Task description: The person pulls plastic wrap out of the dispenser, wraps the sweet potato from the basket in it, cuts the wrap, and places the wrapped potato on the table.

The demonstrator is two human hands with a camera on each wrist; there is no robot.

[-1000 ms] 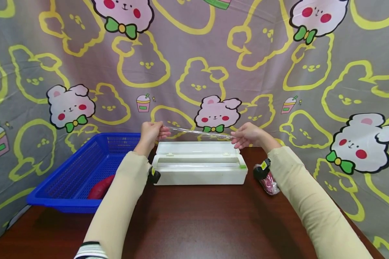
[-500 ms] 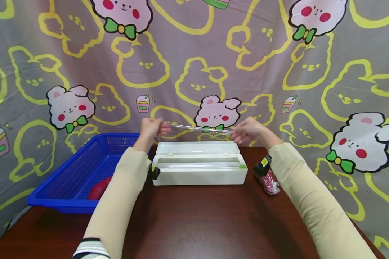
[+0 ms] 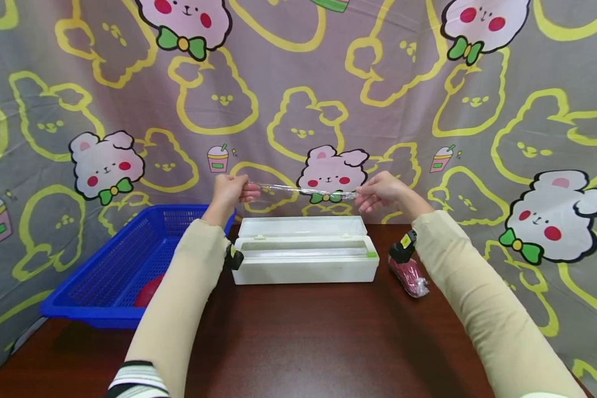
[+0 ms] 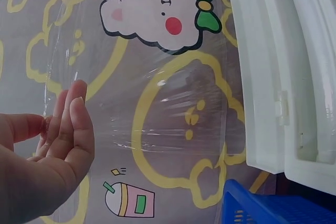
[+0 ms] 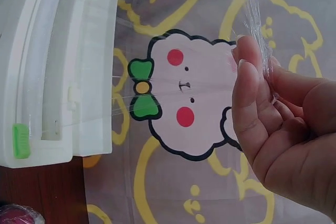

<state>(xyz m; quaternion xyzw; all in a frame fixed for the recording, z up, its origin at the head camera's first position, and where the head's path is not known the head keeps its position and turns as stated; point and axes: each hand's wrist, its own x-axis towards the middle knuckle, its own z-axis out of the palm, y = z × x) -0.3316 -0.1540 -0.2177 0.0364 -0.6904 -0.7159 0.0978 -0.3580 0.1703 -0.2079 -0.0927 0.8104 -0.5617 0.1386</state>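
A clear sheet of plastic wrap (image 3: 303, 189) stretches between both hands above a white wrap dispenser box (image 3: 305, 272). My left hand (image 3: 230, 190) pinches its left corner between thumb and index finger, the other fingers loosely extended. At the opposite corner my right hand (image 3: 382, 192) pinches the bunched edge. In the left wrist view the film (image 4: 163, 98) hangs taut with creases running toward the box. The box's lid (image 3: 303, 225) stands raised at the back, and a roll lies inside. A green slider (image 5: 21, 140) sits at the box's right end.
A blue plastic basket (image 3: 94, 315) stands on the left, with a red object (image 3: 148, 291) inside, partly hidden by the left sleeve. Right of the box lies a reddish item wrapped in film (image 3: 409, 276). A patterned curtain (image 3: 278, 66) hangs behind the brown table (image 3: 303, 342).
Both hands have risen a little, lifting the film's edge higher above the box. The box, basket and wrapped item stay where they were.
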